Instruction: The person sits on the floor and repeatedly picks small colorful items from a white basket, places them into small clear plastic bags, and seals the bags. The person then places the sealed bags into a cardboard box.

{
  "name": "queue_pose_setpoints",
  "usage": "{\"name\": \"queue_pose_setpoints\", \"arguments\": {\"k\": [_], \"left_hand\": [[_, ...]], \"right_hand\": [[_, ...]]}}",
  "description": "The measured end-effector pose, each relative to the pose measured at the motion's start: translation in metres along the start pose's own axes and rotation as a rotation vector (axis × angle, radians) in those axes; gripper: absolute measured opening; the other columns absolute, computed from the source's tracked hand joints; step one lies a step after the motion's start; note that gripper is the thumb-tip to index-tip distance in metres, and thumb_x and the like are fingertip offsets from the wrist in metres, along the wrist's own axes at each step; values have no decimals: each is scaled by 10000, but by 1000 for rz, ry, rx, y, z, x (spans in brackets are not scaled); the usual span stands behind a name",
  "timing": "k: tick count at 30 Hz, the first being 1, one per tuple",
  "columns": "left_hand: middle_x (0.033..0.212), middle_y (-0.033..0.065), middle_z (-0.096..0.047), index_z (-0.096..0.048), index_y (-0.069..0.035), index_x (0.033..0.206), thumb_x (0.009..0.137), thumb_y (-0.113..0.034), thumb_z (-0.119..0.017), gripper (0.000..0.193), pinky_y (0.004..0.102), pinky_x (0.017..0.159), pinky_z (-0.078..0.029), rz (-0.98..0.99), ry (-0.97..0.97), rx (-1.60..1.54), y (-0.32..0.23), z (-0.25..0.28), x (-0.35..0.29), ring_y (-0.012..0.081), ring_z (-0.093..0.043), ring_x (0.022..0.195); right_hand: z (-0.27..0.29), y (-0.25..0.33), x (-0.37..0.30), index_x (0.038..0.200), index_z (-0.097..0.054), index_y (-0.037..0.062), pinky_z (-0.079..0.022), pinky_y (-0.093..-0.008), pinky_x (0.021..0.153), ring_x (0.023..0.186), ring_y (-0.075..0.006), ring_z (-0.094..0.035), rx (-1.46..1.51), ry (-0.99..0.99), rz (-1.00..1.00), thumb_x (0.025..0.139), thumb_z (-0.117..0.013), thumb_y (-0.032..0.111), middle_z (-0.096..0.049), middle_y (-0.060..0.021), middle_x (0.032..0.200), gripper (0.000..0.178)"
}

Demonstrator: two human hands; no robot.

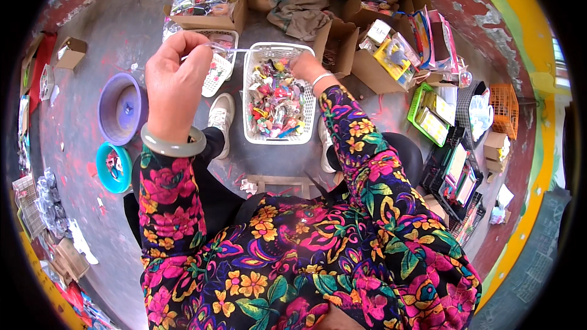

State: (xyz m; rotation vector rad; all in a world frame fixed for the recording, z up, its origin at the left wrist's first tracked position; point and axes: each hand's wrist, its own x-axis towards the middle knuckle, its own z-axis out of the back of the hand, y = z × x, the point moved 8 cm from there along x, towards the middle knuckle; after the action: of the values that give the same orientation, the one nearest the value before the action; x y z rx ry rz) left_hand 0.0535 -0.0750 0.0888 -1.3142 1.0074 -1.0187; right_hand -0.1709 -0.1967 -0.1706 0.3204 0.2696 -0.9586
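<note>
The left hand (174, 82) is pinching a thin clear plastic strip (229, 49) above the floor, raised left of the white basket (251, 135). The right hand (304, 66) is reaching into that basket's far right corner, fingers closing on small colourful trinkets (276, 99). Cardboard boxes (336, 46) are crowding its far and right edges; bare grey floor (82, 116) is lying open to the left.
</note>
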Motion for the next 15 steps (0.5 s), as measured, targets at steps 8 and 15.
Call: {"name": "queue_pose_setpoints", "arguments": {"k": [8,15], "left_hand": [[831,11,-555,-560,26,865,810,-26,-504,94,180,713,-364,51,13,59,-9,-6,-17,64,-483,785],[847,17,-555,-557,29,879,809,-12,-493,103,188,716,-368,108,28,23,-10,-10,-20,63,-481,791]], "right_hand": [[-59,-11,-16,910,-628,18,-475,-396,784,892,-327,-593,142,-102,-358,765,-515,120,-616,-175,930,210],[-54,15,-3,915,-642,33,-472,-400,789,913,-322,-586,146,-56,-269,767,-528,131,-600,-183,963,211]]}}
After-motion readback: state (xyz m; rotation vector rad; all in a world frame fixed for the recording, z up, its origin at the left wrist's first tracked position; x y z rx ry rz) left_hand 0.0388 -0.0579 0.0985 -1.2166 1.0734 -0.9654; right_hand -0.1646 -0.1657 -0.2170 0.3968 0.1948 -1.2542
